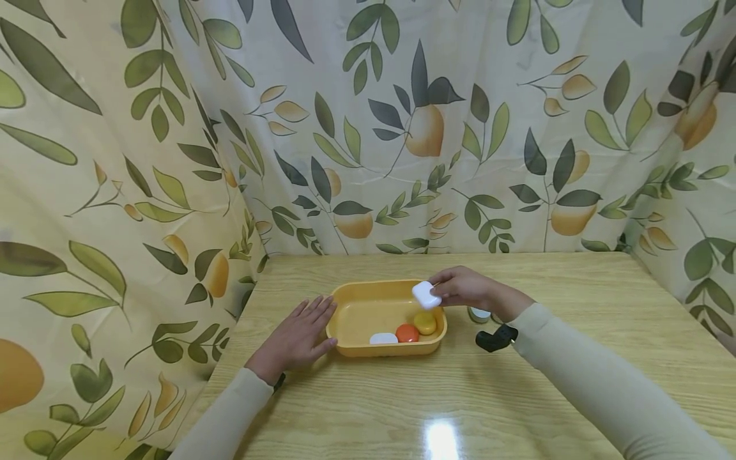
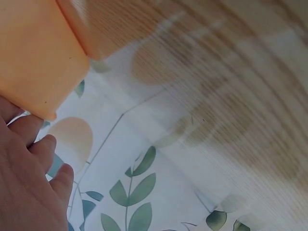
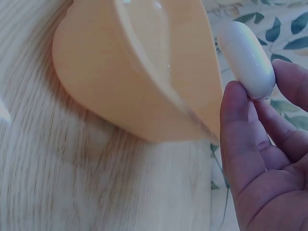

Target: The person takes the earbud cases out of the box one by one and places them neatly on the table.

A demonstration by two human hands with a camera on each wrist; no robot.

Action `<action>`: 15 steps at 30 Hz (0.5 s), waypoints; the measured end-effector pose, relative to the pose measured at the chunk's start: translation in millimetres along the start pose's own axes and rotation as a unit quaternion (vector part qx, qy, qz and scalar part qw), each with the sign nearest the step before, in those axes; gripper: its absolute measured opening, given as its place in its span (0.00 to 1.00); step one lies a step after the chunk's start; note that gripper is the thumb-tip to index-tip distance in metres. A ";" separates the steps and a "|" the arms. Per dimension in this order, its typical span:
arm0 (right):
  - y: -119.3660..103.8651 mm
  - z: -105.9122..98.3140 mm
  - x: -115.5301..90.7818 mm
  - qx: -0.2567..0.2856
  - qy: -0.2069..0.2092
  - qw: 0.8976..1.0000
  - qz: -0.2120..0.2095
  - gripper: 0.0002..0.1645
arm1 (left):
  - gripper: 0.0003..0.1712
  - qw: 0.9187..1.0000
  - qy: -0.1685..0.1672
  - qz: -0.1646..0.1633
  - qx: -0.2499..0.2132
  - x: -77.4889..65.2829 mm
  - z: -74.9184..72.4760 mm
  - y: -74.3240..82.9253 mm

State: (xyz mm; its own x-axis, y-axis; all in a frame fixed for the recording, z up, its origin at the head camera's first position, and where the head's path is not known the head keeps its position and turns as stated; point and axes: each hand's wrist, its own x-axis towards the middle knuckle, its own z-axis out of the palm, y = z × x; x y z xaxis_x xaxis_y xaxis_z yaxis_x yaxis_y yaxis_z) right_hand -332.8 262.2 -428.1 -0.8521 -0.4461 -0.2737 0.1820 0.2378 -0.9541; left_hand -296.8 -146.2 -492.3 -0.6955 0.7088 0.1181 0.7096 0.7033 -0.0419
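A yellow-orange plastic tray with rounded corners sits on the wooden table. My right hand pinches a white earbud case between thumb and fingers, above the tray's right end. In the right wrist view the earbud case appears glossy and rounded, held clear of the tray. Flat fingers of my left hand rest against the tray's left rim. Inside, along the near right side, lie a white rounded item, a red-orange round item and a yellow round item.
Just right of the tray, a small round container stands partly hidden behind my right hand. A black wrist mount juts out below my right wrist. Leaf-and-fruit patterned curtains hang along the table's back and sides.
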 end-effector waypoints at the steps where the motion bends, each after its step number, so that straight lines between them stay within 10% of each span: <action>1: 1.0 -1.6 -1.2 0.002 0.002 1.000 0.001 0.28 | 0.44 1.000 0.001 0.000 -0.001 -0.1 0.1 0.1; 15: 16.7 -27.9 -18.6 0.007 0.026 1.000 0.000 0.29 | 0.44 1.000 0.009 0.005 -0.006 -1.2 -1.2 0.6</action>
State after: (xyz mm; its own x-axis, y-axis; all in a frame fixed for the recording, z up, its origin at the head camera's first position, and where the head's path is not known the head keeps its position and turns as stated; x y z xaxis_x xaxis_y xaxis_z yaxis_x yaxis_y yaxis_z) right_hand -327.6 298.6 -435.6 -0.8764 -0.4004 -0.2676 0.1887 0.2258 -0.9557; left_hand -295.4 -146.7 -491.3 -0.6857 0.7152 0.1357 0.7184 0.6948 -0.0319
